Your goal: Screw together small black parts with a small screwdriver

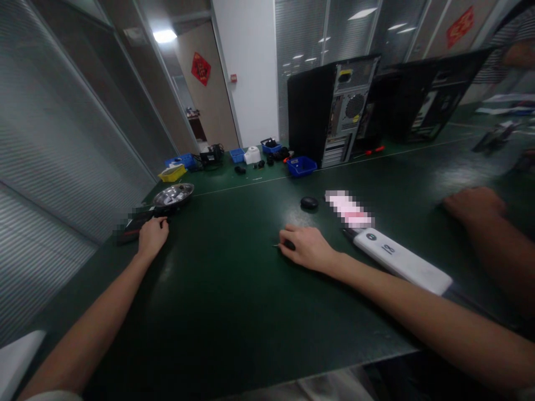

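Note:
At the far left, my left hand is closed with its fingers bent, right beside a flat black case with a red line, partly blurred out. What those fingers pinch, if anything, is hidden. Resting on the table, my right hand is curled around a small dark-handled tool; its thin metal shaft points left. Beyond that hand lies a round black object, shaped like a computer mouse. A round metal dish with small pieces in it stands just past my left hand.
To the right lie a white power bank marked 18 and a blurred-out pink item. Another person's hand rests on the green table. Computer towers, a blue tray and a yellow tray stand behind.

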Action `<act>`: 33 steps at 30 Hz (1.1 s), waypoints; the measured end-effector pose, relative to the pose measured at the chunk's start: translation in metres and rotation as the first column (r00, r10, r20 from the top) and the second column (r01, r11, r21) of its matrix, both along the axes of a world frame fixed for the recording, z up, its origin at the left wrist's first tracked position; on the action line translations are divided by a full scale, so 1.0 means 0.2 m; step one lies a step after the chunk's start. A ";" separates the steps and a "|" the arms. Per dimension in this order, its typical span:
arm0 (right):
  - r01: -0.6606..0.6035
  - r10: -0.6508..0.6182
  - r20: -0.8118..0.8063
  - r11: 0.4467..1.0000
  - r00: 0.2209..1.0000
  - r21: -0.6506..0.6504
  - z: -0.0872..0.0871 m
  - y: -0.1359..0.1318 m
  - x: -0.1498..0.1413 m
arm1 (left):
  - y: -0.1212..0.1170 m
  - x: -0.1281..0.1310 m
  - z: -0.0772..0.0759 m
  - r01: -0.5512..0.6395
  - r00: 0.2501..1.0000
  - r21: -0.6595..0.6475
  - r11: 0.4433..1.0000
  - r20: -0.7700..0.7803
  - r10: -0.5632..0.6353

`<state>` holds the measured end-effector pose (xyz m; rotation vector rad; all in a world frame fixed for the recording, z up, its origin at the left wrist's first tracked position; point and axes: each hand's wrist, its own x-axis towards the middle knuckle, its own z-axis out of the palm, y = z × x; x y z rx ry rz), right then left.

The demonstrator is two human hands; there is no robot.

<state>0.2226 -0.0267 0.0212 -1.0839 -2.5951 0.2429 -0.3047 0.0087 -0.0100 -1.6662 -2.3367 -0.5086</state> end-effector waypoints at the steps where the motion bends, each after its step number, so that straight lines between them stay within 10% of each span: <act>1: 0.001 -0.001 0.001 1.000 1.000 -0.001 0.00 0.00 0.00 | 0.00 0.00 0.00 -0.006 1.000 0.008 1.000 0.003 0.005; 33: -0.007 0.008 -0.025 1.000 1.000 0.018 -0.02 0.01 0.00 | 0.02 -0.04 -0.04 0.011 0.993 0.049 0.999 -0.115 -0.005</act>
